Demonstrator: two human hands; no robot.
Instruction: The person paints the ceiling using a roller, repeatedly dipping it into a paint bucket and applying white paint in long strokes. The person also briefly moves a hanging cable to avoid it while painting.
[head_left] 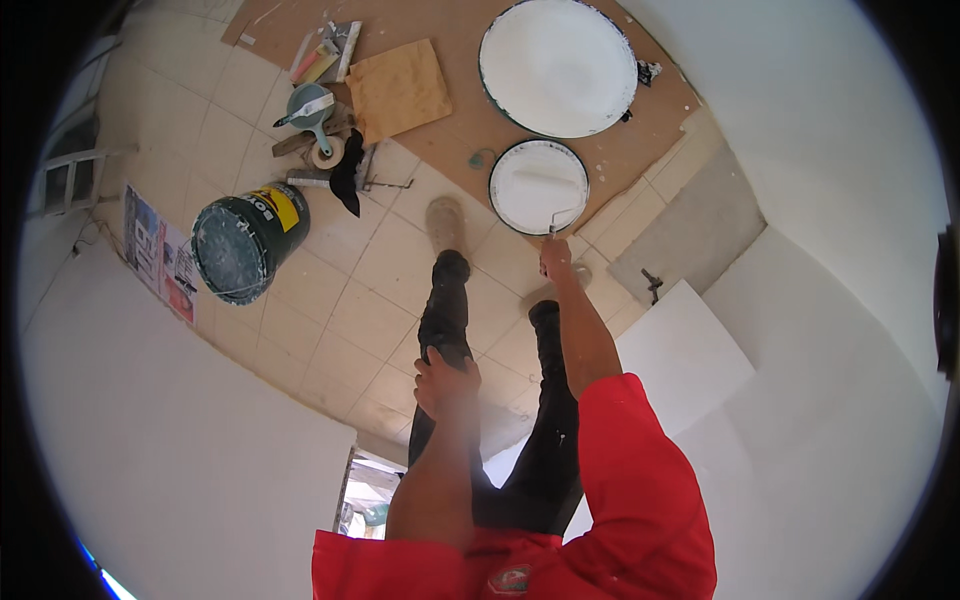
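Note:
My right hand (pixel 556 258) is closed round the handle of a paint roller (pixel 541 192). The roller's white sleeve lies in the smaller round container (pixel 498 212), in white paint, and its wire frame reaches back over the near rim. My left hand (pixel 445 385) rests on my left knee with its fingers spread over the black trouser leg (pixel 445 320) and holds no tool. Just beyond the small container stands a larger round one (pixel 484 75), with a dark rim and white paint inside.
Brown board (pixel 460 165) lies under both containers. Leftward are a plywood square (pixel 400 90), a brush (pixel 308 108) across a grey-green pot (pixel 318 128), a tape roll (pixel 327 153), and a dark green bucket (pixel 250 240). White walls (pixel 830 150) flank the tiled floor; a white panel (pixel 685 355) stands right.

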